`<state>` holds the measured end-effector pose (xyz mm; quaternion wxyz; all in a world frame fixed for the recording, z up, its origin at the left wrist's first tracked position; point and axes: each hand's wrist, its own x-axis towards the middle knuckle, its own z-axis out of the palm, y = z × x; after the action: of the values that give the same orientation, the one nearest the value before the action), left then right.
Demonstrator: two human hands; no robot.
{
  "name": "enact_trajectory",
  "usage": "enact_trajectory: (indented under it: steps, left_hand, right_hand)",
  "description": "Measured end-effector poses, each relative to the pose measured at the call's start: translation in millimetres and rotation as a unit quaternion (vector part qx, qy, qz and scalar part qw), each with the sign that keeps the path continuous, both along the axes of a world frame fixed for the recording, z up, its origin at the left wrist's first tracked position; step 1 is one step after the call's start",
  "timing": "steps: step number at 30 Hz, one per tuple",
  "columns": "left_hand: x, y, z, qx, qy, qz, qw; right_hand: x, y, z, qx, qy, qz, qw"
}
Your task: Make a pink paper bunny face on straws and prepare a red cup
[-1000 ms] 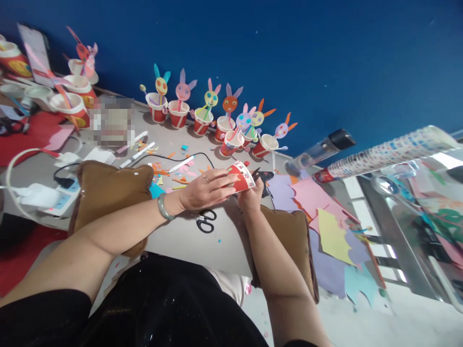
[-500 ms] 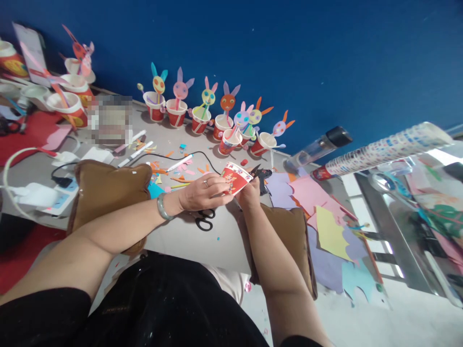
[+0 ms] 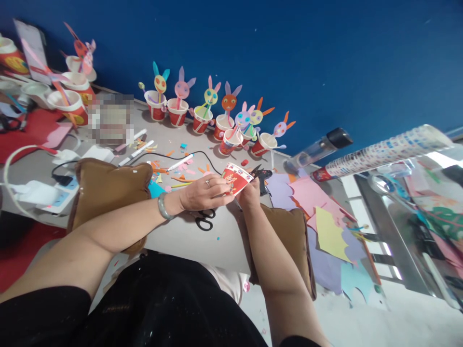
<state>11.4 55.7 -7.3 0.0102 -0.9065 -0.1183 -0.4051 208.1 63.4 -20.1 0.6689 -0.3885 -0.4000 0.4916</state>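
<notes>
A red paper cup (image 3: 237, 179) with a white patterned rim is tilted sideways above the table. My left hand (image 3: 208, 192), with a ring and a bangle, is closed on the cup's left side, fingers across its front. My right hand (image 3: 250, 193) grips the cup from the right, its fingers mostly hidden behind it. A dark pointed blade (image 3: 256, 170) shows just past the right hand; whether that hand holds it I cannot tell. Beyond it lies a black glue gun (image 3: 266, 179). Black scissors handles (image 3: 204, 220) rest below my left hand.
Several paper cups with paper rabbit heads (image 3: 181, 89) line the blue wall. Brown cushions (image 3: 112, 197) lie under both forearms. Coloured paper sheets (image 3: 331, 231) and a long stack of cups (image 3: 383, 152) are at right. Paper scraps, markers (image 3: 181, 162) and a power strip (image 3: 61, 195) lie left.
The view has shifted very slightly. Both hands and the cup stay in nearly the same place.
</notes>
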Motion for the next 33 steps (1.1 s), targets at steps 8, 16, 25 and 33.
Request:
enact_trajectory:
  steps: [8, 16, 25, 33]
  left_hand:
    - [0, -1, 1.5, -0.02, 0.034, -0.018, 0.999]
    - [4, 3, -4.9, -0.098, -0.042, -0.031, 0.994]
    - [10, 22, -14.3, -0.34, -0.165, 0.072, 0.923]
    - [13, 23, -6.8, -0.54, -0.246, 0.023, 0.805]
  right_hand:
    - [3, -2, 1, 0.003, -0.03, 0.028, 0.999]
    - [3, 2, -3, -0.004, -0.028, -0.033, 0.999]
    - [1, -14, 5, 0.186, -0.359, -0.175, 0.898]
    - [-4, -25, 7, 0.236, -0.436, -0.113, 0.861]
